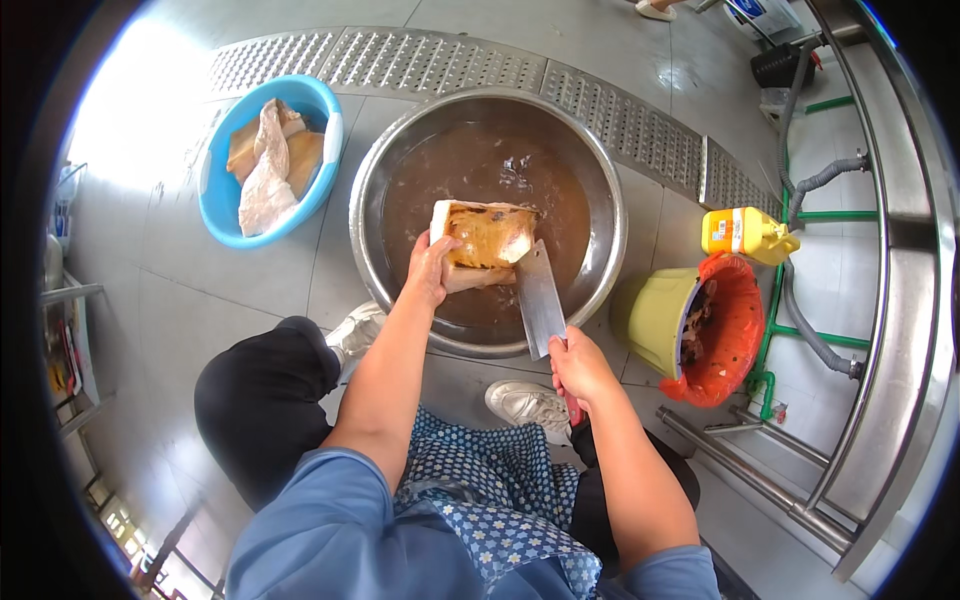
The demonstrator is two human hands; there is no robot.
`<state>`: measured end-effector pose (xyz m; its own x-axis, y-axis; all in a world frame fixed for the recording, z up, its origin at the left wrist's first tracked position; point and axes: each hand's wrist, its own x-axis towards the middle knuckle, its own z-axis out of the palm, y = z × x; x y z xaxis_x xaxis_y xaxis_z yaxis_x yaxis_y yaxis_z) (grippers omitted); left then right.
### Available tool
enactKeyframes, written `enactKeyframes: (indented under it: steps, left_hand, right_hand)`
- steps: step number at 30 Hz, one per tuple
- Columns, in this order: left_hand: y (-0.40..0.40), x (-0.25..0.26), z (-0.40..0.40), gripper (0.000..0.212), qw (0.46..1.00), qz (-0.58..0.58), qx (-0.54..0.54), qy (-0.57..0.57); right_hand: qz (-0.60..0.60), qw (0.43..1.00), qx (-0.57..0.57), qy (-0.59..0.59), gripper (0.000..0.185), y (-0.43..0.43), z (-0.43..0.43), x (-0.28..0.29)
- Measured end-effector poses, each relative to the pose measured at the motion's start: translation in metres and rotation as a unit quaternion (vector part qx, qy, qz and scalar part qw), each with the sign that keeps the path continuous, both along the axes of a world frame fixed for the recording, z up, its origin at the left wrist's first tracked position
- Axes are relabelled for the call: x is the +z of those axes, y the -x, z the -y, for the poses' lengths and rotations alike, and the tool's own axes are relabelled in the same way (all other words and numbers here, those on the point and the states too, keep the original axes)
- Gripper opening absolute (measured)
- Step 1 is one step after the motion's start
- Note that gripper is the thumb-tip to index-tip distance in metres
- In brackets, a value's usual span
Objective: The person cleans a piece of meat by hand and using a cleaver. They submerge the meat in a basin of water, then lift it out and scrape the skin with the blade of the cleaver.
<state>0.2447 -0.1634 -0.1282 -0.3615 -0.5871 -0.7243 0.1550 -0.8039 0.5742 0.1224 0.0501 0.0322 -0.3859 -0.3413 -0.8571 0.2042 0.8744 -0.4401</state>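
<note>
A large steel basin [360, 225] of murky brown water stands on the floor before me. Over the water, my left hand [433, 266] grips the left end of a slab of meat with browned, scorched-looking skin [487, 234]. My right hand [576, 364] is closed on the red handle of a cleaver [543, 304]. The cleaver's blade points away from me, its far end at the slab's right side. Left of the basin, a blue plastic tub [335, 161] holds several pale and browned pieces of meat [270, 165].
A tilted yellow-green bucket [656, 319] with a red bag liner and dark scraps stands to the right, beside a yellow plastic jug [750, 234]. A perforated metal drain cover [450, 66] runs behind the basin. Green pipes and a steel frame [757, 469] line the right side.
</note>
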Motion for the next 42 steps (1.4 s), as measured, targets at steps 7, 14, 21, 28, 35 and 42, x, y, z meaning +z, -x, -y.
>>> enactKeyframes:
  steps: [7, 14, 21, 28, 35, 42]
  left_hand:
    - [0.0, 0.0, 0.001, 0.062, 1.0, 0.006, -0.013, -0.002]
    - [0.0, 0.001, 0.0, 0.059, 0.999, -0.036, 0.016, 0.012]
    - [-0.001, 0.003, 0.0, 0.056, 0.999, -0.032, 0.02, 0.0]
    - [0.007, 0.015, -0.007, 0.061, 1.0, -0.014, -0.011, 0.015]
    - [0.0, -0.01, -0.009, 0.066, 0.999, -0.025, -0.033, 0.018]
    - [0.004, -0.003, -0.013, 0.068, 0.999, -0.007, -0.029, 0.018]
  right_hand:
    - [0.004, 0.999, -0.022, 0.046, 0.02, 0.0, -0.004, 0.011]
    - [0.008, 0.999, 0.032, 0.026, 0.02, -0.002, -0.007, 0.006]
    - [-0.019, 1.0, -0.002, -0.008, 0.019, 0.016, -0.011, 0.005]
    - [0.022, 0.998, 0.005, 0.056, 0.021, -0.009, -0.004, 0.016]
    - [-0.012, 0.998, 0.058, 0.033, 0.021, -0.012, -0.007, 0.012]
    - [-0.025, 0.998, 0.054, 0.034, 0.023, -0.004, -0.014, 0.01]
